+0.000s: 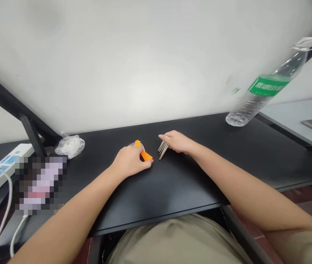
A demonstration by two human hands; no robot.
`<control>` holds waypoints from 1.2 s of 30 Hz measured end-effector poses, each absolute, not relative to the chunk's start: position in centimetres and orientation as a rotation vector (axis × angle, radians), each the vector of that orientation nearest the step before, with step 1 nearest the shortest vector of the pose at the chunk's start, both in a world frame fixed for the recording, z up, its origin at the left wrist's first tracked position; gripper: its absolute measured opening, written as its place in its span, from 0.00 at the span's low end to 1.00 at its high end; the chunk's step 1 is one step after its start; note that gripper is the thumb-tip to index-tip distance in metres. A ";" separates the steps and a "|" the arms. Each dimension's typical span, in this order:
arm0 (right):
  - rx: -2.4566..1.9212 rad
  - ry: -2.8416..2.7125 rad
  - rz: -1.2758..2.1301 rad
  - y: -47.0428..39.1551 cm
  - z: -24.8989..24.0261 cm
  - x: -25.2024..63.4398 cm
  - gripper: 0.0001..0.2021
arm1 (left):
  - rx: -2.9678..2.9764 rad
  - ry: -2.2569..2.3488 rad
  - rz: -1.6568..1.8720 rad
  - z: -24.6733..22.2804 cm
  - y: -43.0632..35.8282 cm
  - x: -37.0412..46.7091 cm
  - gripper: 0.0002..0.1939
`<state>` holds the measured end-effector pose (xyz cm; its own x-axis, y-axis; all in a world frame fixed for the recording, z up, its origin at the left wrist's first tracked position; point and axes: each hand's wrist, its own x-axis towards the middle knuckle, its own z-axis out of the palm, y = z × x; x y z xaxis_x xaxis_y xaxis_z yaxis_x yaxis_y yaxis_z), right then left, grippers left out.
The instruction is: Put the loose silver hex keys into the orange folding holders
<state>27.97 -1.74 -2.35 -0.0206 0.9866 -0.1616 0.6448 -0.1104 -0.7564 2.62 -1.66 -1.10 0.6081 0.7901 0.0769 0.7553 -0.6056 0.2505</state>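
My left hand [128, 160] is closed round an orange hex key holder [146, 156] just above the black tabletop. Thin metal shafts [132, 144] show at the holder's far side, partly covered by my fingers. To the right, my right hand [176, 141] pinches a bunch of metal hex keys [163, 149] between thumb and fingers. Their free ends point down and toward me, and their other ends are hidden in my palm. A small gap separates the two hands.
A crumpled clear plastic bag [70, 146], a blurred-out phone [43, 183] on a cable and a white power strip [7, 167] lie left. On the right stands a plastic bottle [265, 88] with a green label. A white wall [134, 66] backs the black table [156, 198].
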 end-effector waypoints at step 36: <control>-1.753 -2.514 0.509 -4.7 0.4 30.2 0.03 | 2.624 1.071 0.332 -0.5 -1.2 2.0 0.11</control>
